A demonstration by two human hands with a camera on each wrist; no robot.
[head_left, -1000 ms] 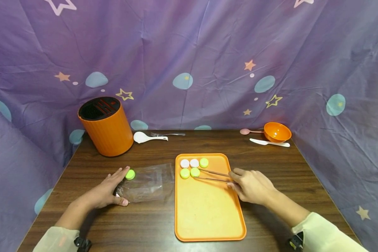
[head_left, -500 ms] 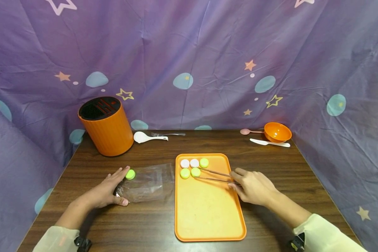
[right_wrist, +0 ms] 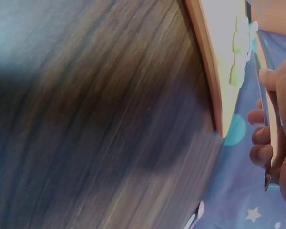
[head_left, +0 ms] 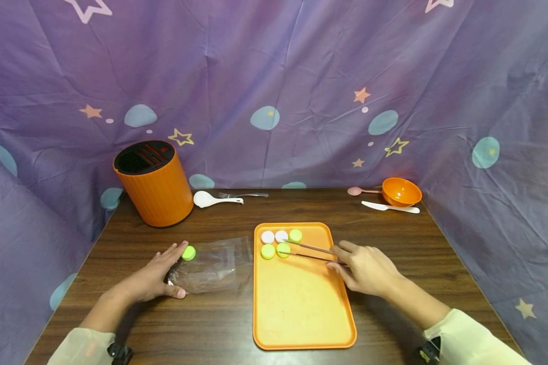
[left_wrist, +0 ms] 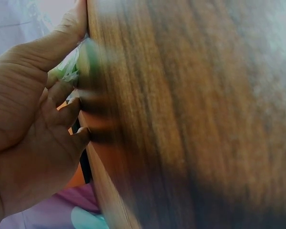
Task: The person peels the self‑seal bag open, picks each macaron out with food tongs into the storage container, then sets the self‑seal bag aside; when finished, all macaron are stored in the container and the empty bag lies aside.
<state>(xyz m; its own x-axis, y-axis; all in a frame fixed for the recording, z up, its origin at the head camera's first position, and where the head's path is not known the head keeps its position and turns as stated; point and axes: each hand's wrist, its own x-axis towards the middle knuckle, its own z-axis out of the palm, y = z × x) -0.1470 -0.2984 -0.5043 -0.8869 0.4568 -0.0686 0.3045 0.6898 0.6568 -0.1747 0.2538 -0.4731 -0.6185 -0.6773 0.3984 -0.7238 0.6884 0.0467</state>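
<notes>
right hand [head_left: 367, 271] grasps tweezers [head_left: 308, 251] | tips point left at green cap [head_left: 283, 250], tray [head_left: 301, 314] far-left corner | left hand [head_left: 152, 276] flat, released, on bag [head_left: 214, 263]

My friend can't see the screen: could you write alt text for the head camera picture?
A person's right hand holds metal tweezers at a green disc, one of five small discs on an orange tray. The left hand rests on a clear plastic bag beside another green disc, on a wooden table.
</notes>
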